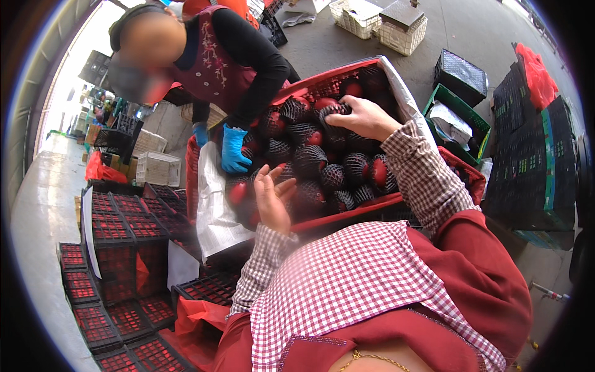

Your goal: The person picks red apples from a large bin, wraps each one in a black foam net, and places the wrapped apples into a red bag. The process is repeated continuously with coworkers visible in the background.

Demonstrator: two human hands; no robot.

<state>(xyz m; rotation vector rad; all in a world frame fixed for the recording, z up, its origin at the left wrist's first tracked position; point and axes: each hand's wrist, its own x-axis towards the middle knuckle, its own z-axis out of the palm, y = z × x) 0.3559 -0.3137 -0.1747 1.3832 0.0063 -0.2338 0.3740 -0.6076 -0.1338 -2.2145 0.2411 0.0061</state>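
Observation:
A large crate with a red liner point(358, 210) stands before me, full of dark red round fruits point(310, 160) in black foam nets. At its far right part, my right hand point(365, 116) grips one netted fruit point(335, 111) between thumb and fingers. My left hand point(273, 197) is over the near left part of the crate, palm turned up, fingers apart, holding nothing. White printed paper point(216, 209) hangs over the left rim, and another white sheet point(403, 93) lines the right rim. The kind of fruit cannot be told for certain.
A co-worker point(218, 56) leans over the crate's far left side, a blue-gloved hand point(234, 149) among the fruits. Stacked black crates with red contents point(125, 218) stand at left. More black crates point(530, 158) and a green crate point(479, 116) are at right; white baskets point(403, 35) sit behind.

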